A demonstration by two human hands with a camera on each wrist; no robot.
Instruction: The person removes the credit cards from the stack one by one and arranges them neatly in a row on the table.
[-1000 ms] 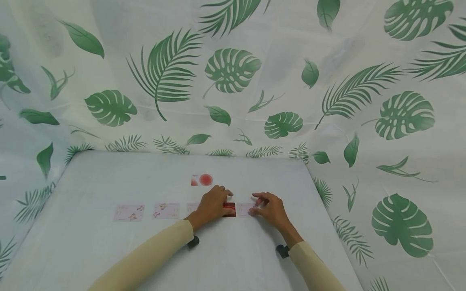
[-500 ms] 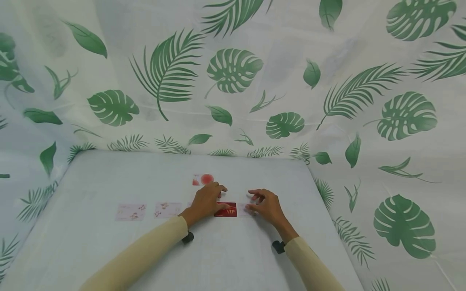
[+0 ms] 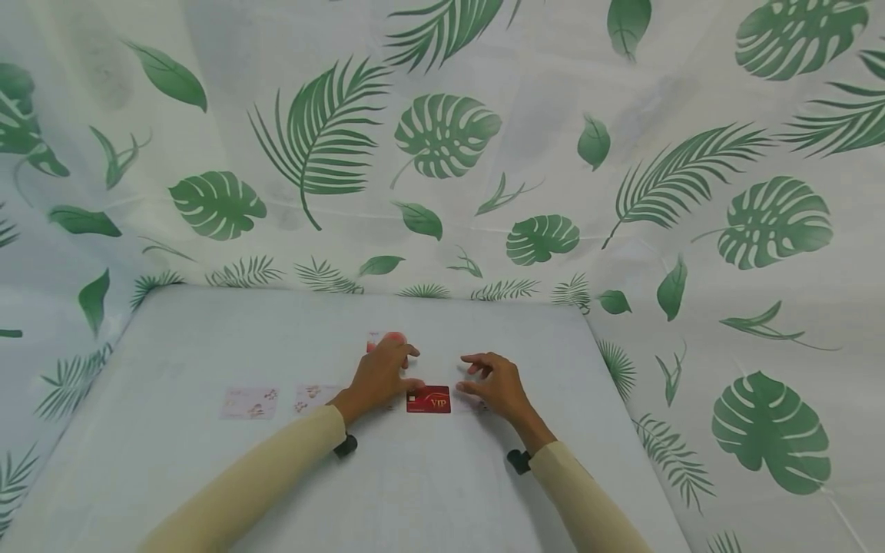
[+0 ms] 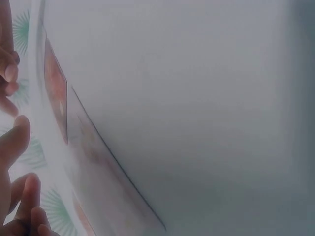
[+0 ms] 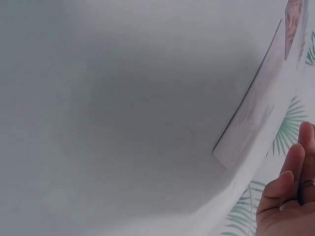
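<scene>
A red card lettered VIP lies flat on the white table, between my two hands in the head view. Just left of it is my left hand, fingers loosely bent and holding nothing, the thumb tip by the card's upper left corner. My right hand hovers to its right with thumb and fingers apart, over a pale pink card that it partly covers. Another pale card is mostly hidden under my left hand in the head view but shows in the left wrist view.
Two more pale pink flowered cards continue the row to the left. Behind my left hand lies a white card with a red circle, partly covered. A leaf-patterned curtain stands along the table's back and right edges.
My left hand has drawn left off the red card, uncovering its VIP face, and now overlaps the card behind. My right hand has shifted slightly left and up from the pale card.
</scene>
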